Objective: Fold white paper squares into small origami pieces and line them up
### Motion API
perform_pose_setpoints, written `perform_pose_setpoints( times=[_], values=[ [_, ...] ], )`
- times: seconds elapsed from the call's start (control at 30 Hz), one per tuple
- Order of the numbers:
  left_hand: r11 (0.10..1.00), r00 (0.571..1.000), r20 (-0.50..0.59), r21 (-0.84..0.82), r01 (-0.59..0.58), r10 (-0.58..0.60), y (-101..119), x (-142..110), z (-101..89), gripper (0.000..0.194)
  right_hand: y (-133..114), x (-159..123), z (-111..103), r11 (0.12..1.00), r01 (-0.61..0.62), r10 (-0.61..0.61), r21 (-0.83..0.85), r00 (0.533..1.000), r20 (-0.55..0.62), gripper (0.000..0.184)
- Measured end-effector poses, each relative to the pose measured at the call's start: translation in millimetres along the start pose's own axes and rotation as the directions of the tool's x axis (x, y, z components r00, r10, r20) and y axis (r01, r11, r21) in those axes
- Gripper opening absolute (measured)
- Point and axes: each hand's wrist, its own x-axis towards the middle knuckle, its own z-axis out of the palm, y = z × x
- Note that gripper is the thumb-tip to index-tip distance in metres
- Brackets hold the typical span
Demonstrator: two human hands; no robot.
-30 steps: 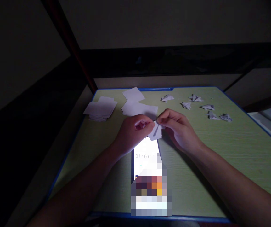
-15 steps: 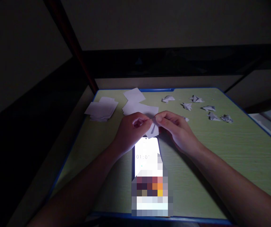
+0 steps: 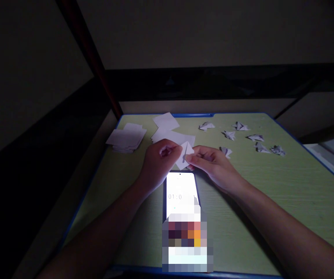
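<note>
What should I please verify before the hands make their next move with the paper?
1. Left hand on the paper: ok, pinching its left side.
2. Right hand on the paper: ok, thumb over its right side.
3. Crease sharpness: cannot tell, too small.
4. Phone lit: ok, screen glowing.
5. Nearest folded piece clear of the right hand: cannot tell, it shows right behind.

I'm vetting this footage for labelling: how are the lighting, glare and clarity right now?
Head view: dim room, back wall nearly black; head view: phone screen washed out white, blocky mosaic hiding what lies below; head view: dark streak on the folded paper held by left hand and right hand, shadow or crease unclear.
</note>
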Motion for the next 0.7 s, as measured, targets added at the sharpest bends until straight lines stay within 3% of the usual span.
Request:
perform_pose_setpoints(
  times=[0.3, 0.7],
  values=[
    [0.999, 0.999, -0.029, -0.038, 0.022, -0.023, -2.3, 1.7, -1.4, 0.012, -5.4, -1.1, 3.3, 0.994, 0.0, -0.005, -0.111, 0.999, -0.049, 0.028],
    [0.998, 0.999, -0.035, -0.062, 0.012, -0.014, -1.4, 1.4, 0.2, 0.011, -1.7, -1.4, 0.7, 0.986, -0.012, 0.015, -0.168, 1.0, 0.013, 0.025]
  ],
)
